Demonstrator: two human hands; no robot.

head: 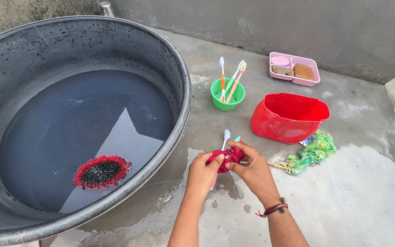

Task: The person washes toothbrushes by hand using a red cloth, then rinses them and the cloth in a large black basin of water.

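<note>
Soft, even daylight, bright and overcast in look; shadows are faint. The water in the tub mirrors a pale patch of sky. Wet concrete gives a dull sheen. Focus is sharp throughout, with mild wide-angle curving at the edges.

Both hands together, fingers pinched closed.

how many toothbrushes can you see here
5: three stand in the green cup, heads up; two are in the hands, by the red cloth, a white head and a teal tip showing.
</note>
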